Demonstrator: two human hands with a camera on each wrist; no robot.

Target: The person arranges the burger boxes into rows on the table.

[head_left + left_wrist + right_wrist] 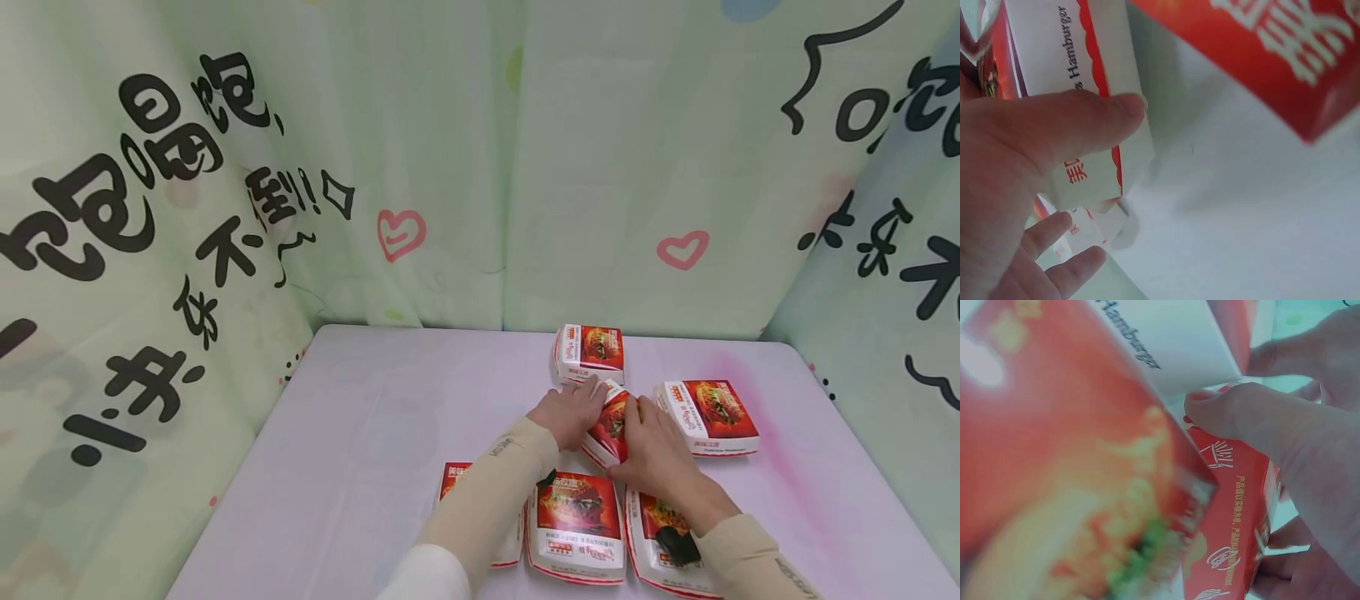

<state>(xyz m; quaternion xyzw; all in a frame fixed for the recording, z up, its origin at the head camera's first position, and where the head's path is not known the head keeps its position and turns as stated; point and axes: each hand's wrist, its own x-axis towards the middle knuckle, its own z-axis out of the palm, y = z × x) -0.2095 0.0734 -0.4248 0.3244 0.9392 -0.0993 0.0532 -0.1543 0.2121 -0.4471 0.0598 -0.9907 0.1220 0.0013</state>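
Left hand (573, 412) and right hand (663, 446) both grip an askew hamburger box (609, 427) right of centre, apparently unplaced; three-box row (576, 508) at bottom centre looks set, back box (600, 346) and right-hand box (722, 408) lie outside it.

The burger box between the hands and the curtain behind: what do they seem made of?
Burger box: probably thin printed cardboard, perhaps slightly glossy; flat panels meet at creased edges.
Curtain: likely matte fabric, since it hangs in soft vertical folds.

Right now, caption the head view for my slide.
Left hand and right hand hold one burger box among five others.
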